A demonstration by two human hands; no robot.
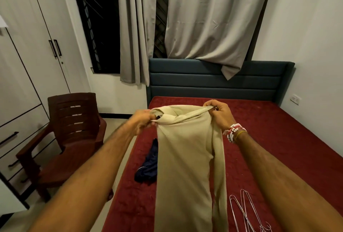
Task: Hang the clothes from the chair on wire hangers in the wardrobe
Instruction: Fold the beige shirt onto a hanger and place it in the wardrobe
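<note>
I hold a beige pair of trousers [185, 157] up over the bed by its waistband. My left hand [143, 120] grips the left end of the band, and my right hand [220, 113] pinches the right end. The legs hang straight down toward the mattress. A dark navy garment [147, 166] lies crumpled on the bed just left of the trousers. Wire hangers [245, 211] lie in a loose pile on the bed at the lower right. The brown plastic chair [72, 138] stands left of the bed, its seat bare. White wardrobe doors [39, 46] at the left are closed.
The red mattress [278, 138] fills the middle and right, with a blue padded headboard [213, 79] behind it. Grey curtains [204, 18] hang over a dark window. A drawer unit [16, 138] sits at the far left beside the chair.
</note>
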